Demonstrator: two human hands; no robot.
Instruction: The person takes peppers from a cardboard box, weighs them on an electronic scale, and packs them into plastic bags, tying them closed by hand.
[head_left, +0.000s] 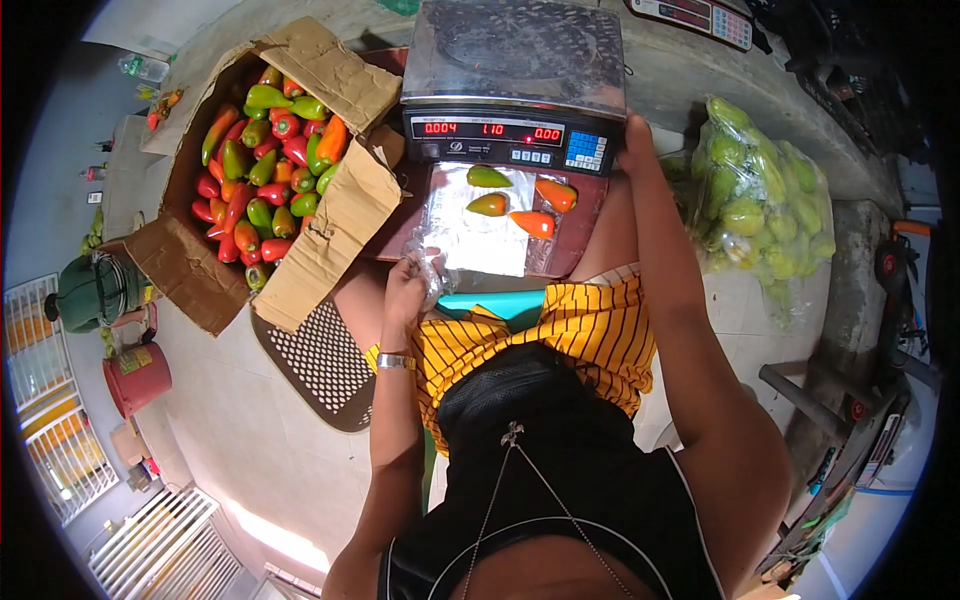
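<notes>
My left hand (407, 286) is closed on a crumpled clear plastic bag (432, 280) at the near left corner of a white sheet (503, 258). Several peppers lie in front of the scale, among them a green pepper (488, 178) and an orange pepper (533, 224). My right hand (635, 143) is against the right side of a digital scale (512, 60); its fingers are mostly hidden there. The scale's metal plate bears nothing, and its red display reads 0.004, 1.10 and 0.00.
An open cardboard box (330, 245) full of red, orange and green peppers tilts at the left. Clear bags of pale green produce (765, 195) stand at the right. Beside my leg is a brown perforated crate (318, 365). A red bucket (137, 378) sits farther left; another scale (695, 18) is at the back.
</notes>
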